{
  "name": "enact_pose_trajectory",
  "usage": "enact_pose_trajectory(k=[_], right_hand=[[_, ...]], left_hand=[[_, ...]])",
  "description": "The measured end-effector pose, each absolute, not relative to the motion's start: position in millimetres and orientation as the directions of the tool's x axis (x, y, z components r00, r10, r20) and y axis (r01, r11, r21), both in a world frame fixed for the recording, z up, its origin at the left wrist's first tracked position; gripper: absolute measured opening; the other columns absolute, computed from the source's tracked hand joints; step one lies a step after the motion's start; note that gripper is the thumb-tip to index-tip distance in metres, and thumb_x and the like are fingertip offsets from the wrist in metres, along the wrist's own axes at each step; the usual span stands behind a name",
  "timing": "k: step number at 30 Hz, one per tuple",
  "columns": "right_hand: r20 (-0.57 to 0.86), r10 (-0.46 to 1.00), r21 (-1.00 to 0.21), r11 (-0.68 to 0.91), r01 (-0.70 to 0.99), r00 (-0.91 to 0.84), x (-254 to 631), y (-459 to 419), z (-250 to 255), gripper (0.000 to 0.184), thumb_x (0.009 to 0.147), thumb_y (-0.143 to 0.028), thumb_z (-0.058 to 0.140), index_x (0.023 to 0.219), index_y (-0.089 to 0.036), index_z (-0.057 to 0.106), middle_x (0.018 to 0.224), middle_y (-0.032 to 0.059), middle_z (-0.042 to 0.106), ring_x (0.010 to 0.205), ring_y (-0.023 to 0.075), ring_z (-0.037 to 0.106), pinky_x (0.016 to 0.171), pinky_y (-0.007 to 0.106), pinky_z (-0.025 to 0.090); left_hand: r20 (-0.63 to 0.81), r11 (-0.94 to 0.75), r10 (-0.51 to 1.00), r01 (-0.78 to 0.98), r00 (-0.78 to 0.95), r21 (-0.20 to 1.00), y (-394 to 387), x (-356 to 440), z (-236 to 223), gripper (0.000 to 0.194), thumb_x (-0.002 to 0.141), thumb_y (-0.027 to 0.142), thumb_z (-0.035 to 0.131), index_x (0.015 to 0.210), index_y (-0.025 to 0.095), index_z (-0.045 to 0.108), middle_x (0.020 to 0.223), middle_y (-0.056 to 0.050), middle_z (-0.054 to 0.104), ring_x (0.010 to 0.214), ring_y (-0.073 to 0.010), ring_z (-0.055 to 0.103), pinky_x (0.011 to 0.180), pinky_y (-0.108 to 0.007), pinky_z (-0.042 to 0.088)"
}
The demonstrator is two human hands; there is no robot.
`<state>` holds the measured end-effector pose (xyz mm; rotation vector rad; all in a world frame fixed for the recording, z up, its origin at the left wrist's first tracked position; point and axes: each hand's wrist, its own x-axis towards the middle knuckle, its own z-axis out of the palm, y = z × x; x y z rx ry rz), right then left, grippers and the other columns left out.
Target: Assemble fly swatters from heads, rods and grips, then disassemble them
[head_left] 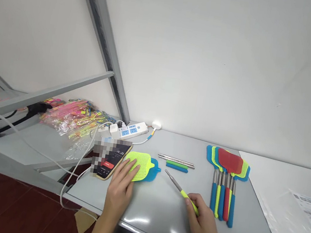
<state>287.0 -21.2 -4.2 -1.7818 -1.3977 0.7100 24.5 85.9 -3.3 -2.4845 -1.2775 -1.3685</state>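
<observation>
My left hand (121, 186) rests with fingers stretched out on the left side of a yellow-green perforated fly swatter head (144, 166). Partly under that head lies a blue fly swatter head (152, 173). My right hand (201, 218) is closed around the yellow-green grip of a fly swatter handle (176, 183), whose metal rod points up and left toward the two heads. Behind it lie bare metal rods (176, 160), with a green grip (177, 164) and a blue grip (177, 168) beside them.
Several complete fly swatters (226, 183) lie stacked at the right, near a white plastic sheet (286, 204). At left are a phone (113, 161), a power strip (134, 131) with white cables, and a metal frame (107, 46). Colourful plastic-wrapped items (75, 117) lie beyond the frame.
</observation>
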Motion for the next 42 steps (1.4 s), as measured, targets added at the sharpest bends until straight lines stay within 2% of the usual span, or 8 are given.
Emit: enact_pose_trajectory(k=[7, 15, 21, 28, 34, 42], right_hand=[[0.026, 0.968, -0.836, -0.115, 0.536, 0.248, 287, -22, 2, 0.036, 0.091, -0.054, 0.047, 0.081, -0.022, 0.061, 0.063, 0.0001, 0.061, 0.056, 0.0165, 0.054, 0.049, 0.025, 0.037], [0.072, 0.950, -0.844, -0.104, 0.526, 0.304, 288, -25, 2, 0.038, 0.091, -0.054, 0.049, 0.076, -0.021, 0.061, 0.055, -0.0024, 0.053, 0.049, 0.0137, 0.046, 0.046, 0.024, 0.034], [0.077, 0.959, -0.850, -0.080, 0.521, 0.273, 288, -26, 5, 0.036, 0.089, -0.053, 0.051, 0.077, -0.021, 0.064, 0.059, -0.0003, 0.058, 0.051, 0.0146, 0.049, 0.047, 0.025, 0.035], [0.095, 0.948, -0.858, -0.076, 0.508, 0.303, 289, -26, 3, 0.037, 0.089, -0.053, 0.052, 0.075, -0.021, 0.064, 0.057, -0.0004, 0.056, 0.050, 0.0141, 0.047, 0.046, 0.025, 0.035], [0.113, 0.959, -0.863, -0.035, 0.505, 0.259, 288, -25, 5, 0.036, 0.088, -0.052, 0.053, 0.076, -0.020, 0.065, 0.061, 0.0009, 0.059, 0.053, 0.0149, 0.050, 0.048, 0.024, 0.037], [0.136, 0.943, -0.854, -0.044, 0.519, 0.304, 287, -27, 7, 0.040, 0.088, -0.056, 0.051, 0.074, -0.021, 0.065, 0.059, 0.0011, 0.059, 0.051, 0.0149, 0.049, 0.047, 0.025, 0.036]], left_hand=[[0.682, -0.689, 0.684, 0.535, 0.259, 0.488, 77, 61, 0, 0.056, 0.089, -0.001, 0.040, 0.124, 0.035, 0.064, 0.155, -0.001, 0.036, 0.140, -0.0284, 0.036, 0.108, -0.055, 0.040], [0.646, -0.603, 0.757, 0.489, 0.102, 0.630, 79, 60, -2, 0.054, 0.086, -0.001, 0.040, 0.116, 0.033, 0.070, 0.157, 0.000, 0.032, 0.139, -0.0280, 0.038, 0.110, -0.053, 0.040], [0.665, -0.627, 0.735, 0.504, 0.129, 0.594, 80, 60, 0, 0.053, 0.088, 0.000, 0.040, 0.115, 0.034, 0.070, 0.158, 0.003, 0.028, 0.143, -0.0282, 0.031, 0.111, -0.055, 0.037], [0.680, -0.604, 0.728, 0.548, 0.084, 0.579, 79, 62, 6, 0.051, 0.087, -0.001, 0.040, 0.106, 0.032, 0.074, 0.158, 0.002, 0.028, 0.144, -0.0292, 0.027, 0.114, -0.058, 0.028], [0.639, -0.582, 0.765, 0.512, 0.082, 0.631, 78, 62, 4, 0.051, 0.087, 0.000, 0.041, 0.110, 0.031, 0.073, 0.160, 0.003, 0.024, 0.143, -0.0280, 0.031, 0.114, -0.055, 0.030], [0.635, -0.573, 0.771, 0.494, 0.053, 0.654, 78, 62, 1, 0.047, 0.089, 0.004, 0.042, 0.112, 0.032, 0.072, 0.156, 0.002, 0.031, 0.141, -0.0260, 0.036, 0.115, -0.050, 0.034]])
